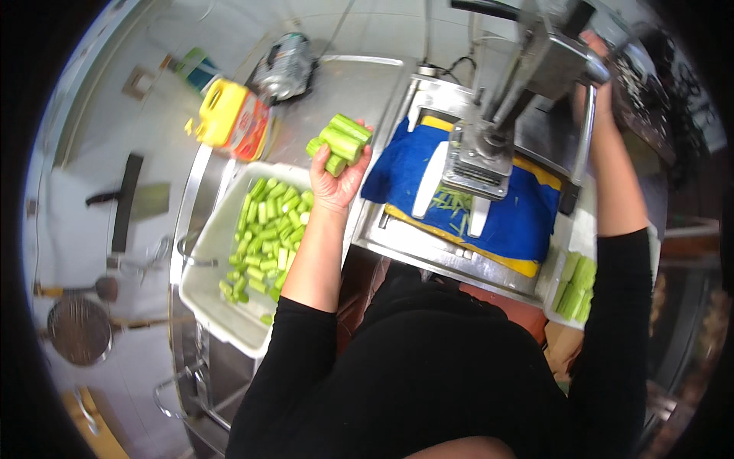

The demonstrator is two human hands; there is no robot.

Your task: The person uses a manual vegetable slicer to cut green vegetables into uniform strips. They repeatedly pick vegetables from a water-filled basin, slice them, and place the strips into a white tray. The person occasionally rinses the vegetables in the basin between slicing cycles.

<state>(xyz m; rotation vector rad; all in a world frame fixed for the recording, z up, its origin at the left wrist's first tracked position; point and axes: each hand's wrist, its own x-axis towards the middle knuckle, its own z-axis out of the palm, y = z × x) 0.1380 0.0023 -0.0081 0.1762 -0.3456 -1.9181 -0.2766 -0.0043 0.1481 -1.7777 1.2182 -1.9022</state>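
Several short green cucumber-like vegetable pieces point(341, 140) rest in my left hand point(338, 178), its fingers curled around them. My right hand point(599, 86) is raised at the upper right, by the lever of a metal hand-press vegetable cutter point(481, 155); the machine's head partly hides its fingers, so its grip is unclear. Under the cutter, a blue cloth point(516, 218) lies over a yellow one point(527, 267), and thin green strips point(453, 203) lie between the two white legs. Many cut pieces point(266, 229) sit in a white plastic tub point(198, 275) at the left.
A yellow jug point(221, 112) with a printed label stands behind the tub, near a metallic motor-like object point(285, 66). Green vegetable pieces fill a tray point(573, 287) beside my right arm. A cleaver point(149, 202) and a round strainer point(80, 330) hang on the left wall.
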